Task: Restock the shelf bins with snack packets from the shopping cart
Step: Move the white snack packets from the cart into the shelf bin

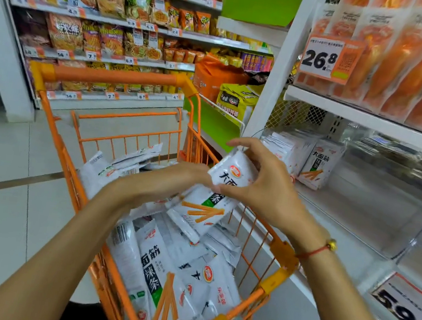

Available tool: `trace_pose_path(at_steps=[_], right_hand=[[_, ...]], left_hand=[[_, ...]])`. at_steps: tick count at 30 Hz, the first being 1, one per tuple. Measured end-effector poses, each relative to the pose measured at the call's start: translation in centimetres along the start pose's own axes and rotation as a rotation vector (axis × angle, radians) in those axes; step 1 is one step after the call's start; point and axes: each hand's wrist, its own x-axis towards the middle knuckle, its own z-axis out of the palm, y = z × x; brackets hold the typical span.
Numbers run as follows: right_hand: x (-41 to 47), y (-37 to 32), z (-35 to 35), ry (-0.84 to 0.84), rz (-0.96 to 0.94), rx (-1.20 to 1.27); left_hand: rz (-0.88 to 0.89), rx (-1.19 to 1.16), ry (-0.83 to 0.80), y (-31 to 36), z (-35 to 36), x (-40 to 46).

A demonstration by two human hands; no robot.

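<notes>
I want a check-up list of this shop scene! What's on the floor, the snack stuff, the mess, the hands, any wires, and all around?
Surface: pale tiled floor.
Job's things: orange shopping cart full of white snack packets; clear shelf bin holds a few upright matching packets.
Clutter: nothing seen.
Hands: left hand and right hand hold a stack of packets above the cart.
Cables: nothing seen.
Surroundings: snack shelves, price tags, orange packs above the bin.
</notes>
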Motion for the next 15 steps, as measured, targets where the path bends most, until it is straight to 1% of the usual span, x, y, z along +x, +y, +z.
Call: trace_pose_path(at_steps=[2,4,5,7,8,9,10,11,12,13,14,15], right_hand=[[0.3,0.0,1.1,0.078,-0.065,-0.075],[0.6,0.2,2.0,0.189,-0.128,-0.191],[0.8,0.2,2.3,0.253,-0.139,-0.206],[1.1,-0.1,2.1,0.382,-0.090,-0.137],[1.2,0.1,1.7,0.384,-0.023,-0.118],[1.2,0.3,1.2,0.278,0.077,-0.132],[1.3,0.5,0.8,0.051,0.198,-0.206],[1.3,0.6,0.8,-0.225,0.290,-0.305],[1.2,0.7,1.2,-0.463,0.350,-0.400],[0.9,0.6,1.9,-0.631,0.379,-0.496],[0.5,0.5,2.8,-0.723,0.382,-0.587],[0.2,0.6,3.8,-0.764,0.375,-0.673]], left_hand=[[0.123,0.048,-0.025,-0.3,0.0,-0.4],[0.184,0.054,-0.044,-0.6,-0.3,-0.8],[0.197,0.040,-0.030,-0.6,-0.5,-1.0],[0.184,-0.036,0.068,-0.7,-1.1,-1.1],[0.171,-0.075,0.137,-0.6,-1.5,-1.3],[0.153,-0.100,0.214,-0.4,-1.8,-1.5],[0.135,-0.138,0.278,-0.2,-2.1,-1.7],[0.116,-0.181,0.320,-0.2,-2.3,-1.9],[0.101,-0.229,0.348,-0.1,-2.4,-2.0],[0.081,-0.280,0.376,0.0,-2.5,-1.9],[0.053,-0.346,0.409,0.0,-2.6,-1.7],[0.018,-0.425,0.439,-0.2,-2.8,-1.4]])
